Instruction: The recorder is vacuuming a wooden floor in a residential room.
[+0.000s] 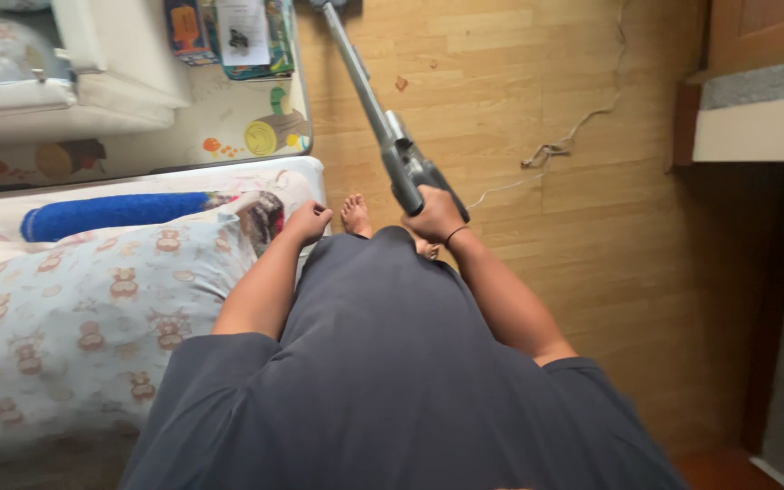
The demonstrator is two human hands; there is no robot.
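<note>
My right hand [435, 216] is closed around the grip of a grey stick vacuum cleaner [403, 163]. Its long tube [356, 77] slants up and to the left, out of the top of the view; the floor head is hidden. My left hand [307, 220] is curled with nothing in it and rests against the edge of a patterned blanket [111, 299] on a mattress. One bare foot [355, 214] shows on the wooden floor between my hands.
A bed with a blue towel roll [111, 213] fills the left. A play mat [229, 127] with boxes and white cushions lies at top left. A loose cord [555, 145] trails across the wooden floor. A step and door frame stand at top right.
</note>
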